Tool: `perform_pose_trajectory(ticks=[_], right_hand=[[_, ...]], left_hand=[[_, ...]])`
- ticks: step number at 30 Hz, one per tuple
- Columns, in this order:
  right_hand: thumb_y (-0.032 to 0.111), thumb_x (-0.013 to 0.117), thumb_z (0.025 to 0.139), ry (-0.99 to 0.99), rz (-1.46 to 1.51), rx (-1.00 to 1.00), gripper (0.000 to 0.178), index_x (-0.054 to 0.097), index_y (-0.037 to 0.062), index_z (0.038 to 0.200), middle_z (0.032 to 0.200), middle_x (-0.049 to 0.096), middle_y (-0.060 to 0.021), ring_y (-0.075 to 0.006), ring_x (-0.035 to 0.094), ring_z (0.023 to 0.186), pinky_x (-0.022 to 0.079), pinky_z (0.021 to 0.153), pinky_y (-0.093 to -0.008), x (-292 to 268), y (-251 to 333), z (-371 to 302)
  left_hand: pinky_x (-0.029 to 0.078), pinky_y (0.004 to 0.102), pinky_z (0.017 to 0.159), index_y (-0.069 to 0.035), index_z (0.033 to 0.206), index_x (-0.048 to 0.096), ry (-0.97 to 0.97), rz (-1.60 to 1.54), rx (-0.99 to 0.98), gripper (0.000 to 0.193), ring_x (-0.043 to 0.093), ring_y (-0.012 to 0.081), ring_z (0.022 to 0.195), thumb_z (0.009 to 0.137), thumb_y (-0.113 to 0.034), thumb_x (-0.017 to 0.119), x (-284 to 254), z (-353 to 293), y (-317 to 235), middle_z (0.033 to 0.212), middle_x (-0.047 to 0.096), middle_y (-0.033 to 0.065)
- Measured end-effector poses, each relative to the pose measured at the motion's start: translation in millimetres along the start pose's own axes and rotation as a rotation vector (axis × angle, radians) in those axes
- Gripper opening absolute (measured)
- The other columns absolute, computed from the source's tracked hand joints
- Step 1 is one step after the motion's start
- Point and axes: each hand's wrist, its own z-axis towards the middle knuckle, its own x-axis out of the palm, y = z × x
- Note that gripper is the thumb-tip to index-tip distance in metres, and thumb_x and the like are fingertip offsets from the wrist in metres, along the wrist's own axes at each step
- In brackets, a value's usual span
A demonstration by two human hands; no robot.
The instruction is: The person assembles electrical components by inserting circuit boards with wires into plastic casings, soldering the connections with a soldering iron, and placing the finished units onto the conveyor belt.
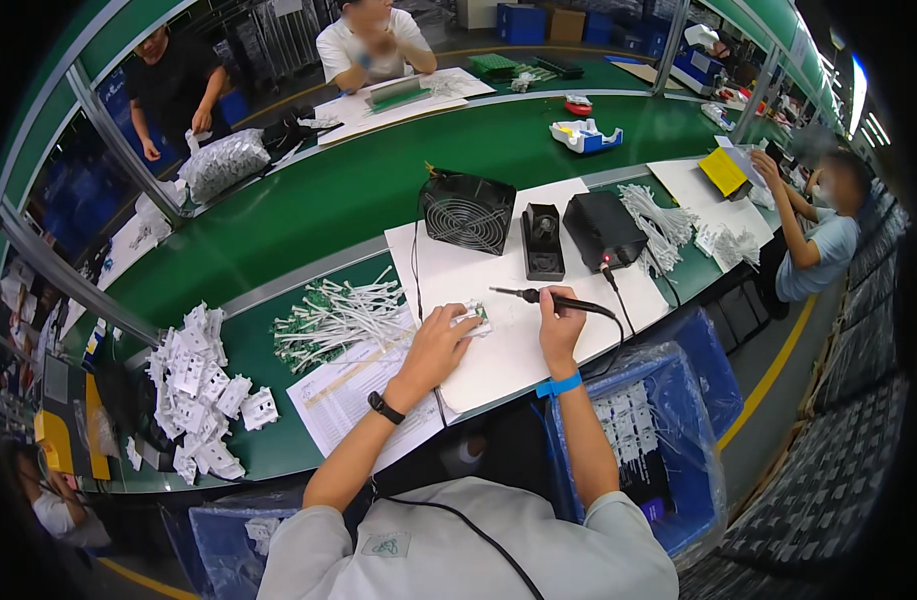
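Observation:
My right hand (558, 328) is closed around a black soldering iron (524, 294), its thin tip pointing left. Under the fingers of my left hand (436, 345) is a small white plastic housing (483, 322) with a bit of green circuit board in it, held down on the white board (508, 360). The iron's tip is above and apart from the housing. Left of that hand lies a heap of white wires with small green circuit boards (328, 315). The iron's black cord runs to a black power box (603, 230) at the back of the white board.
A black fan (468, 212) and an iron stand (543, 245) stand behind my hands. White housings (198, 385) are piled at left, beside a printed sheet (343, 395). Blue lined bins (693, 440) sit below the bench. Beyond runs a green belt (348, 195); other people work around it.

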Motion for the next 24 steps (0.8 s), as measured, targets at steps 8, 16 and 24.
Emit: perform_pose_trajectory(ticks=[8,16,24], right_hand=[[0.013,0.065,0.1,0.072,-0.098,-0.1,0.017,0.062,0.0018,0.087,0.07,0.055,0.0029,-0.0041,0.044,0.063,0.034,0.056,-0.0231,3,-2,2],[0.01,0.068,0.098,0.104,-0.051,-0.029,0.015,0.063,0.0003,0.087,0.067,0.055,0.0023,-0.0043,0.045,0.062,0.034,0.054,-0.0234,3,-2,2],[0.01,0.069,0.097,0.131,-0.078,-0.078,0.015,0.063,0.0,0.088,0.068,0.056,0.0023,-0.004,0.047,0.063,0.035,0.055,-0.0231,4,-2,2]], left_hand=[[0.049,0.042,0.098,-0.009,0.119,0.07,0.023,-0.053,0.019,0.032,0.057,0.0332,0.114,0.087,-0.006,0.067,-8,1,7,0.123,0.059,0.0115],[0.048,0.0406,0.101,-0.009,0.12,0.07,0.061,-0.078,0.01,0.033,0.056,0.0326,0.12,0.088,-0.006,0.066,-14,2,10,0.126,0.059,0.0134],[0.049,0.0405,0.098,-0.008,0.119,0.07,0.018,-0.064,0.049,0.03,0.056,0.0311,0.115,0.089,-0.006,0.066,-13,2,10,0.123,0.059,0.0118]])
